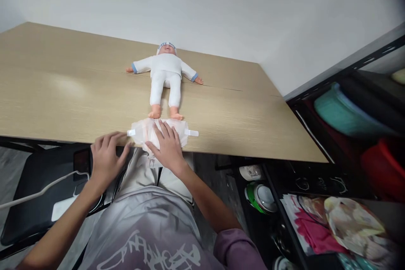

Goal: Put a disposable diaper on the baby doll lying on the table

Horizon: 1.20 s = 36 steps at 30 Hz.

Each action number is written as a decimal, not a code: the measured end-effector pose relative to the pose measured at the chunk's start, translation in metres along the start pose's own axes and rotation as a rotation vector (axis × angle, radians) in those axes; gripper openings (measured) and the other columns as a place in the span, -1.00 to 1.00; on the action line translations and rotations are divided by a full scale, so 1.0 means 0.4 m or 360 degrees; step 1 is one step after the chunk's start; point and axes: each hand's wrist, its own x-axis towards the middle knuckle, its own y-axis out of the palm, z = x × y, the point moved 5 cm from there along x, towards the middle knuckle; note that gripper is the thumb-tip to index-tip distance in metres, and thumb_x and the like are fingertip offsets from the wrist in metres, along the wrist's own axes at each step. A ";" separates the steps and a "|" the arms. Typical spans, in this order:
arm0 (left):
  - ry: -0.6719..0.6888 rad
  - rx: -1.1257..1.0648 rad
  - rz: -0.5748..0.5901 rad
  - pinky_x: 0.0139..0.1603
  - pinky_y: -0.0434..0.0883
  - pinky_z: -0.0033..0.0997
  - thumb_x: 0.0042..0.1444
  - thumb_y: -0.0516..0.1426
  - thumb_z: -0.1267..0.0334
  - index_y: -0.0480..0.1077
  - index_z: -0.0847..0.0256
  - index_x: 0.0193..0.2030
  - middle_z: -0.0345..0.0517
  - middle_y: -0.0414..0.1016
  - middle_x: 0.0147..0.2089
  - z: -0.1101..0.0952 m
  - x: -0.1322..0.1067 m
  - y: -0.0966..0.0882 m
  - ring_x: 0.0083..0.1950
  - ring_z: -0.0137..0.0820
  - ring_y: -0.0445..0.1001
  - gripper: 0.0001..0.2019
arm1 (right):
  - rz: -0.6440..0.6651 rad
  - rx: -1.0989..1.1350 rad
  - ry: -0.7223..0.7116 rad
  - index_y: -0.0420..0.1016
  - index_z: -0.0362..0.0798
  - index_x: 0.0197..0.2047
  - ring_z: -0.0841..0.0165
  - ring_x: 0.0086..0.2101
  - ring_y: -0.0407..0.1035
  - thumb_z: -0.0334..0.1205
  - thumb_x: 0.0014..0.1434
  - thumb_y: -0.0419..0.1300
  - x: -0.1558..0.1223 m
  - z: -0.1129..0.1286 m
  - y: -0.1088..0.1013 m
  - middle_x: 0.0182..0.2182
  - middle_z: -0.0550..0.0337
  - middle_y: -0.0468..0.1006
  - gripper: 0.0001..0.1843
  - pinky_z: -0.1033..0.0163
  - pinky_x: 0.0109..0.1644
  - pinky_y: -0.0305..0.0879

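Note:
A baby doll in a white suit and cap lies on its back on the wooden table, arms spread, feet toward me. Just below its feet, at the table's near edge, lies a white diaper with its side tabs sticking out. My right hand rests flat on the diaper, fingers spread. My left hand hovers at the table's edge beside the diaper's left tab, fingers apart and slightly curled, holding nothing.
A black shelf unit stands at the right, with folded cloths, a teal bundle and bowls in it. Below the table at left is a dark chair seat with a white cable and charger.

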 end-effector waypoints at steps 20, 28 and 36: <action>-0.0240 -0.1227 0.0421 -0.10 0.42 -0.33 0.35 0.40 -0.12 0.38 0.09 -0.07 -0.20 0.49 -0.13 0.028 0.150 0.074 -0.15 -0.34 0.50 -0.60 | -0.0117 0.0022 -0.0006 0.27 -0.04 0.71 -0.01 0.67 0.05 0.34 0.63 0.12 0.002 -0.002 0.013 0.71 -0.08 0.17 -0.14 -0.29 0.78 -0.05; -0.0224 -0.1205 0.0470 -0.07 0.45 -0.28 0.24 0.45 -0.10 0.42 0.09 0.02 -0.13 0.53 -0.04 0.063 0.177 0.093 -0.10 -0.29 0.54 -0.55 | -0.0117 0.0019 -0.0001 0.26 -0.01 0.72 0.01 0.67 0.05 0.32 0.64 0.12 0.002 -0.001 0.011 0.71 -0.05 0.18 -0.16 -0.27 0.78 -0.05; -0.0280 -0.0361 0.0545 0.23 0.23 0.01 0.21 0.31 -0.29 0.69 0.10 0.01 -0.18 0.62 -0.29 0.058 0.198 0.063 -0.19 -0.16 0.58 -0.49 | -0.0078 0.0012 0.0032 0.24 -0.05 0.73 0.03 0.68 0.02 0.31 0.64 0.12 0.000 0.003 0.007 0.73 -0.03 0.14 -0.14 -0.24 0.79 -0.09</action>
